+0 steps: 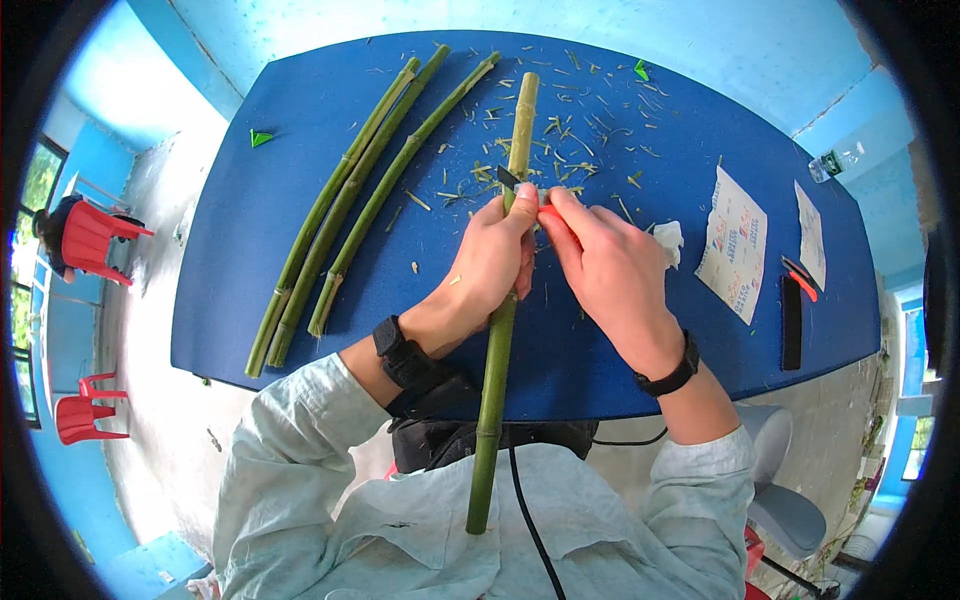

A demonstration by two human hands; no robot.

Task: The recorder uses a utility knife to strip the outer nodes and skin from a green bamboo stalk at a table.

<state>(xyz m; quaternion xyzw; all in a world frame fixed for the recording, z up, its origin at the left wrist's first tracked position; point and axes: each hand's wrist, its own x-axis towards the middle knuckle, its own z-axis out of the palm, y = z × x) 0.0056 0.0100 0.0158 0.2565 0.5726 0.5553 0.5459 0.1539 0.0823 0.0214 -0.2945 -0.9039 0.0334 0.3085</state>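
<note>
A long green bamboo stick (492, 400) runs from my chest out over the blue table. Its far end is scraped pale, while the near length is still smooth and green. My left hand (490, 255) wraps round the stick near its middle, with the thumb on top close to the blade. In my right hand (605, 245) is a knife (508, 178) with a red-orange handle, mostly covered by my fingers. Its dark blade lies across the stick where pale and green meet. Both hands are close together, almost touching.
Several bamboo sticks (345, 205) lie on the table (600, 370) to the left. Green shavings are scattered around the far end. At right are printed paper sheets (735, 245), a crumpled white tissue (668, 243), red-handled scissors or pliers (800, 280), a black strip (791, 322) and a clear bottle (836, 162).
</note>
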